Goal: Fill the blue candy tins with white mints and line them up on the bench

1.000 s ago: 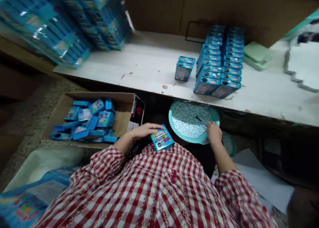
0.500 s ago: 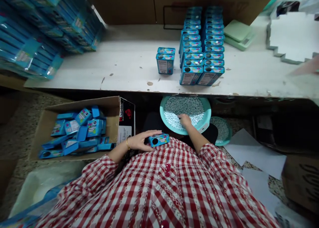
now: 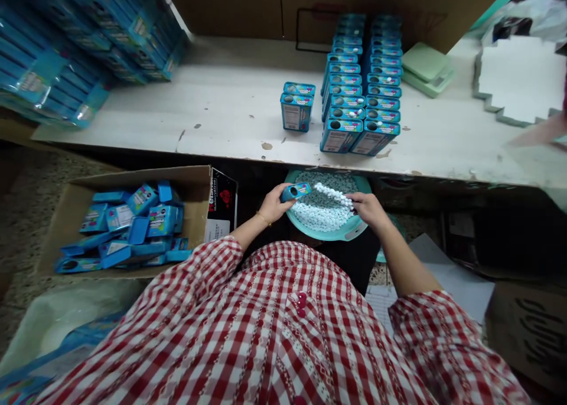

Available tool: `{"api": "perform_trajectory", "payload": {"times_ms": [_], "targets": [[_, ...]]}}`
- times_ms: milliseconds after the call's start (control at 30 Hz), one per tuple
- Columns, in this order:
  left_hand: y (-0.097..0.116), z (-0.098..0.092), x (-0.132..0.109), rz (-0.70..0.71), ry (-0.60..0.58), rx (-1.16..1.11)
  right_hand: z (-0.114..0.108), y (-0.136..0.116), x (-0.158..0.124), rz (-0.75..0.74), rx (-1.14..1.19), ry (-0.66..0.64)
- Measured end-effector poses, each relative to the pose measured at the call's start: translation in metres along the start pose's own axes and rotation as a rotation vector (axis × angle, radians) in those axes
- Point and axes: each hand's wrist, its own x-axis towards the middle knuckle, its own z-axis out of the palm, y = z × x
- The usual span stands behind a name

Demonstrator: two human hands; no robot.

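My left hand [image 3: 270, 206] is wrapped round a small blue candy box [image 3: 296, 191], whose dark round opening faces up. It is held over the left rim of a turquoise basin [image 3: 325, 235]. Small white and pale-blue candies [image 3: 321, 218] fill the basin. Above them, my right hand [image 3: 371, 210] grips the right end of a long scoop heaped with candies [image 3: 333, 195]. The scoop's body is mostly hidden under the heap. Its left end points at the box, with a small gap between.
A cardboard box [image 3: 201, 210] of jumbled blue boxes [image 3: 137, 228] stands at the left. On the white table [image 3: 221, 121] are two rows of upright blue boxes [image 3: 345, 101], a pair of boxes [image 3: 296, 111], a green scale [image 3: 427, 68] and wrapped stacks [image 3: 57, 80]. Another person's hand [image 3: 543, 132] is blurred at right.
My left hand has brought the candy box up from my lap to the basin's left rim. My right hand has lifted out of the candies and moved right, now with a heaped scoop.
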Motion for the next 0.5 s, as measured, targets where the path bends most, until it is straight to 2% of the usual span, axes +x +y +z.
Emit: {"api": "perform_trajectory", "payload": {"times_ms": [100,200,367,433,500], "targets": [[-0.004,0.022,0.016,-0.005,-0.031,0.090,-0.024,-0.027,-0.006,-0.097,-0.093,-0.017],[-0.001,0.037,0.021,-0.008,-0.072,0.159,-0.032,-0.056,-0.009,-0.140,-0.344,-0.089],[0.007,0.048,0.020,-0.005,-0.117,0.255,-0.019,-0.104,-0.013,-0.028,-0.850,-0.146],[0.007,0.051,0.019,-0.002,-0.123,0.277,-0.009,-0.122,-0.015,-0.002,-0.974,-0.162],[0.005,0.054,0.019,0.007,-0.121,0.278,-0.004,-0.137,-0.018,-0.035,-0.992,-0.184]]}}
